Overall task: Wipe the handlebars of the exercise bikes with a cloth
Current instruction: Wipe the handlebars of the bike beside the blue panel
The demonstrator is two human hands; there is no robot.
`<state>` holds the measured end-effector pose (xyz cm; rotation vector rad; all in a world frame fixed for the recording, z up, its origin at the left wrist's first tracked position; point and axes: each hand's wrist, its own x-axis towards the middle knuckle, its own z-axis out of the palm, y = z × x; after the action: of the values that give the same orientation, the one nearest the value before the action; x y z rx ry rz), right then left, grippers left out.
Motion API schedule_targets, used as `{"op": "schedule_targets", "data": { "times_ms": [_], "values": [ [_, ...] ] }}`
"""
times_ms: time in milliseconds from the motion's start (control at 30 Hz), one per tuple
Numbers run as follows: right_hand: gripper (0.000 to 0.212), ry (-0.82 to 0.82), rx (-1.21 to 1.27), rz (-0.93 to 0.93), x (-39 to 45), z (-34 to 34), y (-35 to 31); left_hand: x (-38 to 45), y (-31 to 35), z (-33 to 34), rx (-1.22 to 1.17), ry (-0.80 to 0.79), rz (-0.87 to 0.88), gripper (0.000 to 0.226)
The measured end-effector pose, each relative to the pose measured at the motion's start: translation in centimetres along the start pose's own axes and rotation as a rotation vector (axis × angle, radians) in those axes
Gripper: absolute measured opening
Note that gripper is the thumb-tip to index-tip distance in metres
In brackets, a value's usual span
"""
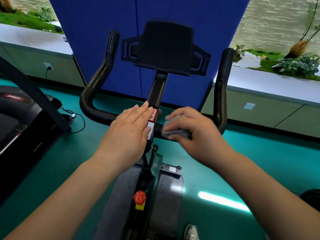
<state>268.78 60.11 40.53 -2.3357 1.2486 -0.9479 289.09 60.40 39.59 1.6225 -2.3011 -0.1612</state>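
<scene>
A black exercise bike stands in front of me, its U-shaped handlebar [90, 94] rising at left and right around a black tablet holder [166, 47]. My right hand [194, 129] grips a grey cloth [174, 132] wrapped over the bar's right cross section, just beside the centre stem. My left hand [131, 129] rests flat, fingers straight, on the left of the stem over its red and white stickers [152, 114]. The bar under both hands is hidden.
A red knob [139, 197] sits on the bike frame below. A black treadmill [20, 118] with cables stands at left. A blue partition [147, 13] is behind the bike, with planter ledges on both sides. The floor [259, 161] is green. My shoe [191, 232] shows at the bottom.
</scene>
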Motion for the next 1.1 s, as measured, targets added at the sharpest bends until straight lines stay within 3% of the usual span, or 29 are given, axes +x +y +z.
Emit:
{"op": "schedule_targets", "data": {
  "times_ms": [100,233,500,700,933,1100],
  "values": [
    [0.015,-0.059,0.031,-0.026,1.2,1.0,-0.9,0.1,0.1,-0.1,-0.01,0.008,0.001,0.051],
    [0.021,-0.13,0.096,0.075,0.1,-1.8,0.7,0.0,0.1,0.0,-0.004,0.009,0.004,0.049],
    [0.024,-0.114,0.126,0.163,1.8,-0.9,-0.5,0.0,-0.1,0.3,-0.008,0.012,-0.004,0.051],
    [0.019,-0.399,0.143,0.338,3.1,-4.8,0.7,0.0,-0.1,0.3,-0.02,-0.02,-0.019,0.052],
    [0.009,-0.362,0.1,0.327,5.1,-2.3,1.0,0.0,0.1,0.2,-0.014,0.002,-0.013,0.055],
    [0.01,-0.529,0.115,0.383,5.3,-4.9,2.5,-0.1,0.1,0.2,-0.003,0.006,0.004,0.057]
  ]
}}
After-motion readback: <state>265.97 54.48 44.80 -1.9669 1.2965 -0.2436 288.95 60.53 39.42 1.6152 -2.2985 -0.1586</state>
